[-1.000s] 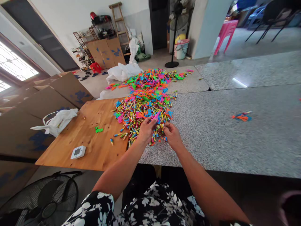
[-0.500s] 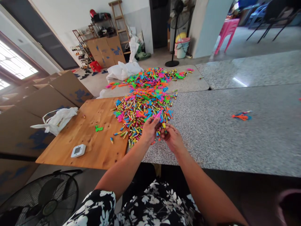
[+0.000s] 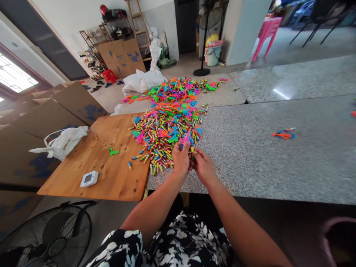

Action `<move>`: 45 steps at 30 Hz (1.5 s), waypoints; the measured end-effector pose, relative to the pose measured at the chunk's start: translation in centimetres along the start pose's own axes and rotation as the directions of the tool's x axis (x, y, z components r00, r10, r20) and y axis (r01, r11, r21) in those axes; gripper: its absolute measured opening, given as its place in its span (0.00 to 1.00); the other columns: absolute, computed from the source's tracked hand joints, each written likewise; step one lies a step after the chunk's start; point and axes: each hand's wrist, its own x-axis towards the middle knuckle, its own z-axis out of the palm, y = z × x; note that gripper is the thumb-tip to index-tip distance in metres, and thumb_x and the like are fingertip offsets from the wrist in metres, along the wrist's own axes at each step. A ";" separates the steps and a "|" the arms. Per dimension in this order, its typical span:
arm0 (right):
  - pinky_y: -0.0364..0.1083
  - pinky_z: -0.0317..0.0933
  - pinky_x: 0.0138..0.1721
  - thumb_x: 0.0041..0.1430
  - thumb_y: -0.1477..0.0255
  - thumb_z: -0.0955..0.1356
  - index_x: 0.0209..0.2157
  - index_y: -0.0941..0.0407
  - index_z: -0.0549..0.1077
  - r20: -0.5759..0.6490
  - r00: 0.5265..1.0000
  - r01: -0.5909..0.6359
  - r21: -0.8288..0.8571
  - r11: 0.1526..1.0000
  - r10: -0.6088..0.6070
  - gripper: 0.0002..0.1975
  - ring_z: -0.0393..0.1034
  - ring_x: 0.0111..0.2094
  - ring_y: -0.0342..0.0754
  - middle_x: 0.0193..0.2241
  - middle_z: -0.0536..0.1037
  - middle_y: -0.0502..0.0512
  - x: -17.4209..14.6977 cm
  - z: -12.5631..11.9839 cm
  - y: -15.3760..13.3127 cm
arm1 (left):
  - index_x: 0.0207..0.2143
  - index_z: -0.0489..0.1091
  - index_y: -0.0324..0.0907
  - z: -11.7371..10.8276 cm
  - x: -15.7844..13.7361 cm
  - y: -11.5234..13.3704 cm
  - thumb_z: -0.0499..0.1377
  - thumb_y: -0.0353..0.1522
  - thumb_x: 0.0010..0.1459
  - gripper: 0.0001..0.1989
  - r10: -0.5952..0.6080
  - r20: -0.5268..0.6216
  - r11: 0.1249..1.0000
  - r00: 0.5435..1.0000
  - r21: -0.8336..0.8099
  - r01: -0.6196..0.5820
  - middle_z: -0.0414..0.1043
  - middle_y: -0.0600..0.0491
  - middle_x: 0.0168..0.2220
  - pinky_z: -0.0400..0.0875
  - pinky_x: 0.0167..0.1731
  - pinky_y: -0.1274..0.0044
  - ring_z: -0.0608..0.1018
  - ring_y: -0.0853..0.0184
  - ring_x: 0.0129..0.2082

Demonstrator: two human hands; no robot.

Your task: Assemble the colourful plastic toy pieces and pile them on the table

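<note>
Pinching a pink toy point(image 3: 187, 137) in our curled left hand point(image 3: 181, 158) and a small yellow tube point(image 3: 191, 149) in our curled right hand point(image 3: 204, 165), we hold both close together over the bench point(image 3: 239, 148), beside the colourful pile point(image 3: 164, 124).

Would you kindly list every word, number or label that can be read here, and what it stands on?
No text can be read.
Small multicoloured printed cylinders: markings too small.
White square plastic device with grey screen: nothing legible.
Brown cardboard boxes: blue printed patches, too blurred to read.
</note>
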 end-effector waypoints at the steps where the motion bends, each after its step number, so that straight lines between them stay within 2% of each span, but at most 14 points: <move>1: 0.41 0.63 0.17 0.52 0.61 0.76 0.36 0.54 0.76 -0.003 1.000 -0.020 -0.029 0.999 0.020 0.14 0.62 0.19 0.40 0.23 0.73 0.45 0.1 -0.7 -0.1 | 0.45 0.68 0.44 0.2 0.2 -0.5 0.67 0.49 0.58 0.23 -0.021 0.007 1.000 1.000 0.012 0.021 0.58 0.66 0.18 0.53 0.11 0.84 0.61 0.77 0.10; 4: 0.42 0.66 0.19 0.47 0.65 0.77 0.34 0.56 0.77 -0.102 0.992 -0.076 -0.070 0.995 0.069 0.14 0.65 0.19 0.41 0.25 0.77 0.48 1.0 -4.3 -2.1 | 0.41 0.69 0.42 0.6 2.0 -1.8 0.67 0.43 0.60 0.17 -0.085 0.065 0.994 0.994 0.079 0.080 0.71 0.58 0.26 0.66 0.20 0.82 0.72 0.75 0.18; 7: 0.38 0.64 0.18 0.49 0.69 0.75 0.33 0.55 0.75 -0.393 0.918 0.056 -0.016 0.998 -0.058 0.10 0.65 0.19 0.38 0.26 0.78 0.47 2.6 -9.3 -5.8 | 0.43 0.69 0.41 0.3 5.3 -1.7 0.62 0.36 0.64 0.09 -0.079 0.116 0.937 0.990 0.348 0.034 0.79 0.49 0.39 0.74 0.32 0.77 0.81 0.68 0.31; 11: 0.37 0.64 0.20 0.59 0.64 0.69 0.37 0.52 0.73 -0.656 0.700 0.307 -0.080 0.948 -0.282 0.08 0.70 0.22 0.38 0.33 0.82 0.48 4.8 -13.8 -8.7 | 0.41 0.74 0.40 0.0 9.1 -0.4 0.59 0.31 0.65 0.05 0.114 0.214 0.459 0.970 0.855 -0.243 0.80 0.45 0.43 0.72 0.45 0.71 0.81 0.60 0.44; 14: 0.40 0.63 0.19 0.57 0.65 0.70 0.38 0.53 0.76 -0.509 0.810 0.062 -0.420 0.906 -0.291 0.09 0.70 0.20 0.41 0.31 0.82 0.50 5.9 -13.8 -7.2 | 0.41 0.77 0.42 0.7 9.4 -0.4 0.59 0.37 0.65 0.10 0.073 0.319 0.106 0.945 0.940 -0.325 0.81 0.44 0.43 0.71 0.45 0.69 0.81 0.55 0.46; 16: 0.41 0.64 0.21 0.56 0.68 0.70 0.37 0.55 0.79 -0.295 0.936 -0.073 -0.693 0.718 -0.190 0.08 0.70 0.20 0.43 0.28 0.81 0.50 6.4 -13.0 -5.5 | 0.42 0.77 0.42 1.0 8.3 -1.0 0.61 0.45 0.63 0.16 -0.009 0.380 -0.021 0.925 0.925 -0.380 0.80 0.42 0.45 0.71 0.44 0.68 0.81 0.52 0.47; 19: 0.45 0.69 0.33 0.61 0.73 0.66 0.41 0.55 0.82 -0.110 0.989 -0.061 -0.912 0.405 -0.099 0.12 0.75 0.27 0.46 0.28 0.82 0.52 6.7 -11.9 -3.9 | 0.41 0.77 0.42 0.3 6.4 -2.1 0.68 0.48 0.55 0.21 -0.125 0.508 -0.097 0.852 0.849 -0.520 0.78 0.40 0.47 0.71 0.44 0.68 0.79 0.48 0.48; 22: 0.46 0.68 0.46 0.63 0.76 0.64 0.43 0.55 0.82 -0.055 0.992 -0.033 -0.980 0.194 -0.113 0.15 0.78 0.40 0.49 0.38 0.84 0.56 6.4 -11.3 -3.3 | 0.38 0.75 0.43 -1.6 5.9 -2.3 0.67 0.39 0.58 0.10 -0.103 0.543 0.007 0.834 0.838 -0.545 0.77 0.45 0.40 0.69 0.42 0.72 0.79 0.55 0.43; 27: 0.47 0.64 0.45 0.69 0.69 0.65 0.41 0.57 0.80 0.017 1.000 0.015 -0.997 -0.081 -0.018 0.12 0.78 0.43 0.53 0.41 0.83 0.61 4.1 -8.9 -1.5 | 0.31 0.67 0.43 -5.2 7.1 -1.3 0.62 0.35 0.62 0.08 0.088 0.271 0.441 0.959 0.852 -0.281 0.69 0.55 0.28 0.67 0.35 0.76 0.73 0.66 0.31; 32: 0.48 0.64 0.41 0.68 0.67 0.67 0.45 0.59 0.77 0.058 0.998 0.056 -0.979 -0.197 -0.004 0.12 0.77 0.42 0.55 0.45 0.80 0.67 2.7 -6.1 0.5 | 0.34 0.63 0.43 -7.6 6.2 -0.7 0.63 0.39 0.60 0.12 -0.077 0.131 0.861 0.988 0.508 0.000 0.66 0.59 0.26 0.70 0.27 0.77 0.71 0.70 0.25; 35: 0.48 0.64 0.43 0.64 0.72 0.68 0.38 0.58 0.76 0.069 0.997 0.064 -0.992 -0.106 -0.045 0.06 0.76 0.42 0.54 0.42 0.80 0.65 3.2 -5.7 0.7 | 0.38 0.65 0.42 -8.3 4.9 0.0 0.69 0.38 0.53 0.17 -0.152 0.150 0.927 0.977 0.364 0.088 0.70 0.58 0.29 0.73 0.27 0.78 0.76 0.70 0.27; 38: 0.46 0.66 0.36 0.60 0.71 0.68 0.32 0.55 0.72 -0.022 0.996 0.006 -0.955 0.297 -0.092 0.04 0.74 0.33 0.50 0.31 0.78 0.56 3.7 -5.5 0.5 | 0.43 0.70 0.41 -8.3 3.8 0.9 0.71 0.39 0.49 0.22 -0.210 0.208 0.943 0.955 0.302 0.142 0.76 0.54 0.36 0.74 0.28 0.78 0.79 0.68 0.31; 41: 0.44 0.63 0.24 0.56 0.65 0.70 0.34 0.53 0.70 -0.094 0.995 -0.029 -0.603 0.797 -0.035 0.07 0.66 0.20 0.45 0.21 0.73 0.46 3.3 -4.7 0.2 | 0.41 0.72 0.40 -7.6 3.2 1.3 0.72 0.39 0.46 0.21 -0.229 0.244 0.950 0.942 0.266 0.162 0.76 0.54 0.36 0.74 0.28 0.78 0.78 0.69 0.29; 45: 0.42 0.63 0.21 0.46 0.63 0.77 0.35 0.52 0.70 -0.022 0.999 -0.045 -0.164 0.985 0.042 0.18 0.68 0.20 0.42 0.25 0.79 0.46 2.2 -3.1 -0.3 | 0.36 0.70 0.41 -6.4 2.6 1.1 0.69 0.36 0.46 0.16 -0.172 0.242 0.970 0.955 0.209 0.122 0.72 0.58 0.30 0.68 0.25 0.80 0.72 0.72 0.25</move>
